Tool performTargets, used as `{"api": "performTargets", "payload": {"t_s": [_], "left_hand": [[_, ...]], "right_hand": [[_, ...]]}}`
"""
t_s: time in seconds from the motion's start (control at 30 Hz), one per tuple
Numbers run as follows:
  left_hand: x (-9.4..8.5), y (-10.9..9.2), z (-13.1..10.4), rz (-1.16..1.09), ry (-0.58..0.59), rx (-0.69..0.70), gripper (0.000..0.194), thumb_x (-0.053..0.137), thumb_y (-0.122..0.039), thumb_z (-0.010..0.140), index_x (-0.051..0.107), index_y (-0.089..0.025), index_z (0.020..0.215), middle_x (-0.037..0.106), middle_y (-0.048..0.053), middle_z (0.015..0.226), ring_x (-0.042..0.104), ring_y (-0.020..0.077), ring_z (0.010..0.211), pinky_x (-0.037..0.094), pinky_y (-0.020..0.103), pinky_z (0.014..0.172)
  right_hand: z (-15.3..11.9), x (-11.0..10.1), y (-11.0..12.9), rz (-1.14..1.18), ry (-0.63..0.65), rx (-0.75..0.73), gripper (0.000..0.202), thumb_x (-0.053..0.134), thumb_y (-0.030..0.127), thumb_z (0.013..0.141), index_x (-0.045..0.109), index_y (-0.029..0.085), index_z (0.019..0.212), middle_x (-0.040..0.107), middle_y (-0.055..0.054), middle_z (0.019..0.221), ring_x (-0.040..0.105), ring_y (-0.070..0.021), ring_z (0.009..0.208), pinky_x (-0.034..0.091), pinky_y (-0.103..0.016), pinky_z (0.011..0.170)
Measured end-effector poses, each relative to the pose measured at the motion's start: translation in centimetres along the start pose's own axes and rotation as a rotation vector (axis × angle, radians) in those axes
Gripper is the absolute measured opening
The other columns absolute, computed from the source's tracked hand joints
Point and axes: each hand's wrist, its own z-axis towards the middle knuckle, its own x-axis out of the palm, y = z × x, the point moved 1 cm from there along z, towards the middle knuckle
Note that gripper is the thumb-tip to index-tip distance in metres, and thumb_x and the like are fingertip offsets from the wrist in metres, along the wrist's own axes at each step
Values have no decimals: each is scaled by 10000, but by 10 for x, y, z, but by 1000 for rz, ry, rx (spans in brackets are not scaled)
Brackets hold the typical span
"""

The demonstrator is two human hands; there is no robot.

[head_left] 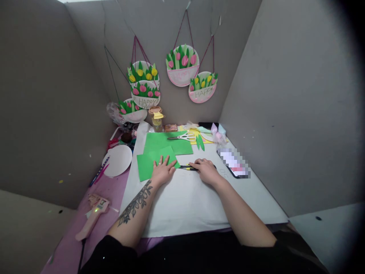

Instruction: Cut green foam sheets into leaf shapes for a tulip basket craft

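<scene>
Rests the left hand (164, 173), spread wide, on a green sheet (146, 166) partly overlapping a larger green sheet (159, 139) on the white table covering (182, 207). Lays the right hand (207, 170) over a black-and-yellow tool (186, 166) just beside the smaller sheet; cannot tell whether gripping it.

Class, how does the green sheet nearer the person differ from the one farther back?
The near sheet lies under the left hand; the far sheet has no hand on it. Scissors lie partly on the far sheet, none on the near sheet. The near sheet is on top; the far sheet is partly covered. Both are green.
</scene>
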Motion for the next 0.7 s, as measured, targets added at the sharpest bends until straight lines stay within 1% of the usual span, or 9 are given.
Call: {"api": "performTargets", "payload": {"t_s": [0.2,0.37,0.47,0.53,0.57,0.63,0.7], "left_hand": [[-1,-1,0,-4,14,-8,493,256,-515,934,351,-441,1412,202,4,1572,92,347,1441,134,662,1078],[-2,-2,1,-34,31,-20,488,260,-517,936,363,-439,1407,163,3,1580,50,364,1442,109,681,1069],[-4,2,0,-73,42,17,480,340,-517,919,401,-433,1388,180,-2,1576,54,381,1438,110,698,1058],[-5,6,-1,-105,22,33,479,432,-495,892,450,-408,1363,252,-2,1556,91,373,1436,130,688,1065],[-5,8,-2,-119,-6,39,472,474,-476,877,487,-386,1340,314,1,1531,136,360,1431,155,661,1079],[-6,10,-4,-142,-78,67,424,527,-428,859,573,-325,1268,468,19,1437,292,309,1386,240,548,1107],[-6,10,-6,-150,-147,119,355,537,-387,863,639,-270,1182,590,38,1308,456,251,1273,343,407,1073]], "right_hand": [[0,2,-1,4,-3,17,590,462,69,811,530,347,1326,586,-52,1204,470,-226,1028,291,-334,838],[4,4,1,-5,-13,14,578,451,77,827,524,351,1331,572,-53,1228,458,-227,1060,283,-340,869],[4,4,2,6,-21,6,578,451,75,823,529,348,1326,575,-54,1223,459,-229,1067,284,-340,870],[3,3,2,19,-21,6,572,448,76,826,533,346,1322,575,-54,1221,460,-227,1069,285,-338,872],[3,3,2,26,-20,8,564,445,80,831,534,345,1321,574,-54,1222,461,-224,1070,285,-336,875],[2,3,1,42,-19,13,549,441,89,843,534,341,1321,570,-55,1226,459,-219,1073,284,-332,882],[2,3,1,55,-28,20,544,444,93,844,535,339,1321,568,-55,1229,456,-217,1078,284,-330,887]]}}
